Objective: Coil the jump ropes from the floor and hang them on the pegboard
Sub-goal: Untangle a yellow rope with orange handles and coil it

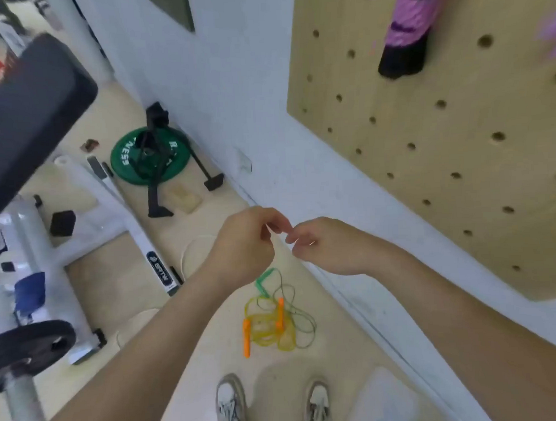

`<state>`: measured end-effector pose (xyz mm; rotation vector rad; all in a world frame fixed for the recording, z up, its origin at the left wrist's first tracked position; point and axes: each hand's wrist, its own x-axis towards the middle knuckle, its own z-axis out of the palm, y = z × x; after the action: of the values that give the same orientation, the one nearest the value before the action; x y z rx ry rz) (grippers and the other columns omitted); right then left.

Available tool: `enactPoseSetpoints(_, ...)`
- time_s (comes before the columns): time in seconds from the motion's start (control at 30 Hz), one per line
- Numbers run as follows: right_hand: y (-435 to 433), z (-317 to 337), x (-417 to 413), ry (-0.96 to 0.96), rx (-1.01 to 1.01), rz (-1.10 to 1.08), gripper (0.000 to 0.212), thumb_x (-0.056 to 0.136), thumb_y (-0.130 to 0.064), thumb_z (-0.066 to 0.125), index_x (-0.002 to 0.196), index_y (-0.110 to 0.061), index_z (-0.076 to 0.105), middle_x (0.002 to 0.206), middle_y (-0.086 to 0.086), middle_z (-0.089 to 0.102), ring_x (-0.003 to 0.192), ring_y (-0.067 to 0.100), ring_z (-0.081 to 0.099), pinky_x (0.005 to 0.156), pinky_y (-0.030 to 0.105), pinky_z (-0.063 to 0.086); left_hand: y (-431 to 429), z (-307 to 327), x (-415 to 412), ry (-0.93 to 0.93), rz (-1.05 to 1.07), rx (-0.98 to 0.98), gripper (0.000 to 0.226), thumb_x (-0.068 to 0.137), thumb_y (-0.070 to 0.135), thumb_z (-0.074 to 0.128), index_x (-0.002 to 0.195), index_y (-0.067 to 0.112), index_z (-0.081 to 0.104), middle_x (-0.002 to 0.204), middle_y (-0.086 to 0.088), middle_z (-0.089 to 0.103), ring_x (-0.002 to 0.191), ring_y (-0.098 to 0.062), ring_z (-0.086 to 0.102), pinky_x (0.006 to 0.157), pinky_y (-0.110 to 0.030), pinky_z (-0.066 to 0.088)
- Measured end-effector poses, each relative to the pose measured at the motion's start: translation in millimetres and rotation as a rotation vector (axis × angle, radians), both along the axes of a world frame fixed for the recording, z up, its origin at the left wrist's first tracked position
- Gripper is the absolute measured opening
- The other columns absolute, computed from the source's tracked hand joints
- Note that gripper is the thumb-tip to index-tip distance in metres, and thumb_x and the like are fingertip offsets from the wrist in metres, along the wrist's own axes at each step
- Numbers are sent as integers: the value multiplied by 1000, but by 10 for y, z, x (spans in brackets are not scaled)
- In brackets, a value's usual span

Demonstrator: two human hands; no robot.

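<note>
Standing beside the pegboard (445, 169), person holds left hand (243, 241) and right hand (323, 246) fingertip to fingertip, fingers curled, pinch unclear; jump ropes (270, 326) lie tangled on the floor (279, 377) below the pegboard, so pickup likely comes next: stoop, grasp an orange handle (247, 337).

Pegboard (461, 175): pale wood, matt; I see a smooth face with drilled holes.
Yellow rope (267, 334): translucent plastic cord, slightly glossy.
Orange handles (246, 337): smooth plastic, by my reading.
Green rope (303, 321): thin cord; I cannot tell the material.
Floor (213, 358): beige, smooth, matt.
Bench pad (30, 110): black, smooth, faint sheen; I take it for vinyl.
Weight plate (129, 160): green, matt, rubber-like.
Bar sleeve (23, 407): grey metal, dull finish.
Shoes (230, 402): pale cloth, laced.
</note>
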<state>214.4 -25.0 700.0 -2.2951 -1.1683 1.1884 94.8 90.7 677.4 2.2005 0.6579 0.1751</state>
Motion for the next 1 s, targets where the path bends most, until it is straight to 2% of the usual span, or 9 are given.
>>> enactPoseSetpoints(0.2,-41,-2784,-392,195,-166,-253,32,97,-12,51,129,-11,54,121,11,61,113,26,58,97,38,46,3,-2787,-629,406,86,-127,37,85,-1,46,98,22,73,110,3,71,106,-17,60,89,-22,42)
enactPoseSetpoints(0.27,-121,-3690,-520,320,-167,-424,19,96,-5,51,106,-21,57,101,2,63,95,13,64,82,28,52,-44,-3708,-823,505,94,-155,37,87,1,45,106,21,71,118,2,68,112,-18,58,94,-22,39)
enactPoseSetpoints(0.33,-211,-4546,-624,416,-186,-559,35,96,2,50,95,-33,50,86,-12,56,66,-7,58,54,12,43,-102,-4589,-956,587,99,-192,39,89,3,44,114,21,68,125,2,64,118,-18,55,98,-22,36)
enactPoseSetpoints(0.47,-426,-6170,-759,492,-230,-703,53,91,1,53,136,-25,42,113,-4,55,99,13,52,61,21,37,-250,-6159,-1047,706,53,-225,37,93,12,48,128,21,58,136,-2,55,125,-21,49,102,-29,36)
enactPoseSetpoints(0.57,-475,-6993,-758,449,-210,-790,57,87,1,57,136,-23,40,112,-1,59,92,14,55,65,25,46,-334,-7006,-935,647,-11,-153,53,93,18,54,143,14,39,147,-7,42,132,-26,41,103,-34,35)
enactPoseSetpoints(0.73,-396,-7705,-781,391,-176,-856,69,85,-10,65,142,-26,30,114,0,53,99,20,56,80,32,54,-453,-7796,-540,557,-92,-224,87,82,32,70,150,16,19,145,-11,42,132,-30,41,98,-38,40)
enactPoseSetpoints(0.83,-391,-7682,-825,456,-183,-912,10,89,-10,57,91,-19,58,69,1,55,51,12,42,42,19,31,-542,-7731,-520,734,-201,-187,55,85,36,66,132,19,45,122,-9,61,111,-29,58,78,-31,44)
enactPoseSetpoints(0.9,-352,-7381,-750,447,-215,-911,18,85,-3,53,72,-15,57,53,1,55,36,10,32,42,19,21,-523,-7495,-615,660,-64,-347,28,90,34,63,111,17,59,98,-8,67,83,-24,64,64,-27,43)
enactPoseSetpoints(1.0,-213,-6607,-481,257,-73,-769,20,85,-8,58,66,-16,63,58,2,62,40,12,41,43,21,31,-391,-6889,-772,539,182,-780,17,93,25,61,103,12,64,82,-2,64,60,-14,58,49,-21,47)
